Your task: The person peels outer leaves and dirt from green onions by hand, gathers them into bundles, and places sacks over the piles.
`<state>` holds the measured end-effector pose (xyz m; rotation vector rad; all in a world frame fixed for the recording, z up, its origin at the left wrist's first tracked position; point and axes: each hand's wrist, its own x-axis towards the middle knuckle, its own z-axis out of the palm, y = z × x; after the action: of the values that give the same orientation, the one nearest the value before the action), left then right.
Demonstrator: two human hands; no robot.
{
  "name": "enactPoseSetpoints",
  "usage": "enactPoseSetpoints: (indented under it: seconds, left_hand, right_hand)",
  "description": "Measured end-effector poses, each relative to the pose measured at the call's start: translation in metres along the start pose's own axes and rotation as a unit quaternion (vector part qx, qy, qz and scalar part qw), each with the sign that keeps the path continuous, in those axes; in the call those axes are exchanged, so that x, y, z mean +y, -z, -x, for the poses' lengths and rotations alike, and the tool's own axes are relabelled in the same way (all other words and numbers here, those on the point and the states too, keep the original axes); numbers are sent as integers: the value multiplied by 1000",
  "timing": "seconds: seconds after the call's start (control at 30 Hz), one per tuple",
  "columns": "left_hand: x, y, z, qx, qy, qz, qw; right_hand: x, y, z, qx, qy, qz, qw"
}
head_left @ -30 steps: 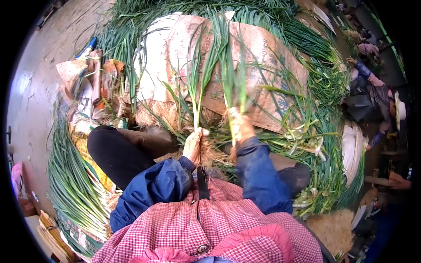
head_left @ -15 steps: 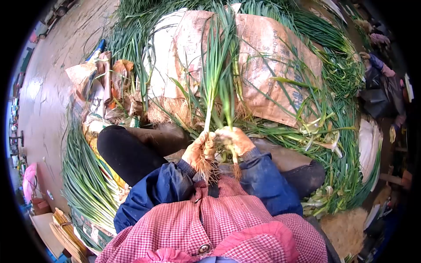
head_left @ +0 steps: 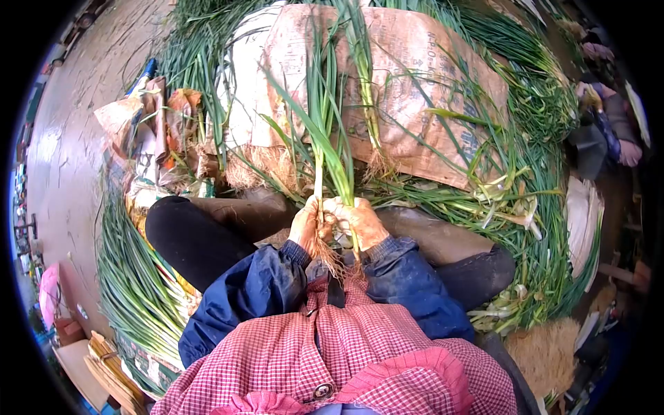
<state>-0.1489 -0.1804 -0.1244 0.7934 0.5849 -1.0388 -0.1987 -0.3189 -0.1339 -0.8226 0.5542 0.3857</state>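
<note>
My left hand (head_left: 302,227) is closed around a green onion (head_left: 319,173), gripping it low on its white stalk, with stringy roots (head_left: 328,257) hanging below. Right beside it, my right hand (head_left: 368,225) is closed on another green onion (head_left: 340,173), whose root end points down toward my lap. The fingers of both hands meet at the stalks. Long leaves from both plants reach forward over a printed paper sack (head_left: 408,90). A few more green onions (head_left: 368,104) lie on that sack, roots toward me.
Trimmed leaves (head_left: 477,207) are strewn across the front right. A pile of green onions (head_left: 138,277) lies to my left, and larger heaps (head_left: 512,55) surround the sack. At far right another person's sleeve (head_left: 605,124) shows. A pink umbrella (head_left: 48,294) is at far left.
My hands have drawn closer together and the right one has shifted left. The leaves of the right-hand onion now cross those of the left one. The view has tilted slightly.
</note>
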Motion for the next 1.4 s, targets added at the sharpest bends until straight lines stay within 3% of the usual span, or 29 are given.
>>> enactPoseSetpoints:
  seconds: [0.03, 0.07, 0.1, 0.17, 0.2, 0.27, 0.3, 0.37, 0.4, 0.43, 0.47, 0.5, 0.53, 0.57, 0.63, 0.73, 0.77, 0.83, 0.9, 0.97, 1.0, 1.03, 1.1, 1.17, 1.23, 1.27, 1.3, 1.4]
  left_hand:
    - [-1, 3, -4, 19, 23, 38, 999]
    - [6, 0, 2, -42, 17, 70, 997]
    - [16, -2, 1, -94, -41, 48, 994]
    - [22, 6, 3, -169, -68, 154, 971]
    - [26, -2, 8, -120, -70, 155, 978]
    - [22, -1, 3, -134, -38, 143, 980]
    - [16, 0, 0, -153, -21, 130, 979]
    - [8, 1, -1, -146, -34, 104, 983]
    - [9, 1, -2, -84, -79, 70, 991]
    - [9, 1, -6, -21, -124, 44, 991]
    - [12, 9, -12, -113, -164, 73, 977]
    - [20, 5, -9, -2, -161, 8, 987]
    - [22, 9, -15, -25, -137, -2, 990]
    - [22, 12, -19, -50, -110, -15, 993]
    - [10, 5, -23, -70, -125, -26, 989]
    - [-10, 2, -27, -20, -151, -103, 983]
    - [-11, 3, -23, -18, -155, -106, 982]
    - [-6, 4, -18, -27, -189, -72, 979]
    - [6, -11, -10, 58, -211, -62, 974]
    - [11, -8, -11, 52, -229, -44, 971]
    - [12, -5, -9, 44, -208, -57, 975]
    - [6, 1, -13, 19, -230, -69, 971]
    - [1, -16, -1, 40, -191, -89, 977]
    - [-7, -16, 4, 26, -196, -151, 969]
    - [-5, -17, 11, 21, -219, -79, 972]
    - [0, -18, 13, 23, -235, -65, 970]
    - [3, -18, 16, 27, -247, -48, 967]
    - [12, 1, 5, 1, -214, 34, 976]
  right_hand:
    - [-1, 11, -3, -16, 5, -71, 997]
    - [-18, 2, 7, 40, 126, -27, 991]
    - [-35, 4, 11, 108, 162, 19, 981]
    - [-62, 28, -6, 238, 206, 80, 946]
    - [-80, 40, -21, 252, 209, 125, 937]
    - [-91, 70, -86, 290, 296, 128, 901]
    - [-99, 89, -116, 337, 208, 294, 870]
    - [-105, 92, -140, 361, 138, 520, 762]
    - [-123, 66, -124, 325, 98, 492, 802]
    - [-98, 98, -155, 302, 153, 384, 859]
    - [-108, 65, -125, 302, 160, 336, 878]
    - [-109, 37, -97, 272, 163, 262, 912]
    - [-110, 27, -75, 217, 44, 266, 938]
    - [-104, 7, -47, 137, -33, 160, 977]
    - [-64, 18, -46, 99, -11, 209, 973]
    - [-70, 11, -83, 142, 93, 190, 967]
    - [-75, 3, -95, 218, 110, 170, 955]
    - [-72, 14, -99, 191, 189, 190, 944]
    - [-77, -3, -52, 141, 86, 162, 973]
    - [-72, 8, -6, 82, 143, 8, 986]
    - [-79, 11, 1, 128, 155, 27, 979]
    - [-84, 14, 4, 178, 167, 40, 969]
    - [-90, 27, -36, 147, 126, 86, 977]
    - [-88, 33, -93, 63, 100, 38, 992]
    - [-83, 22, -107, 94, 121, 44, 987]
    - [-77, 19, -95, 67, 133, -21, 989]
    - [-70, 12, -78, 125, 105, -26, 986]
    - [-24, 14, -44, 120, 31, -18, 992]
